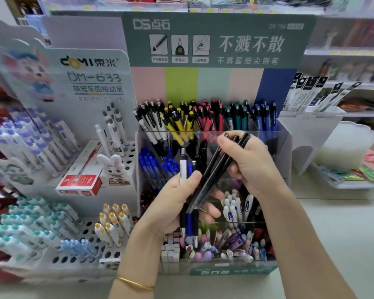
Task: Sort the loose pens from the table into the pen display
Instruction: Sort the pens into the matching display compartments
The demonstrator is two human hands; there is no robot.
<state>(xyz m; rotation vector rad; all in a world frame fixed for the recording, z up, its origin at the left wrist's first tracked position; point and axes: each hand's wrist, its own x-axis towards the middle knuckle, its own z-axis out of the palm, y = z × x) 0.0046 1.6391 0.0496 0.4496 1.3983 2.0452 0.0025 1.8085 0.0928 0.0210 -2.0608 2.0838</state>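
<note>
The left hand (174, 207) has its grip clamped on a small bunch of pens (189, 224), white, blue and black, held upright. The right hand (251, 162) pinches the top ends of two black pens (216, 172), which slant down to the left hand. Both hands are in front of the clear pen display (276, 141) on the bench (333, 234).
</note>
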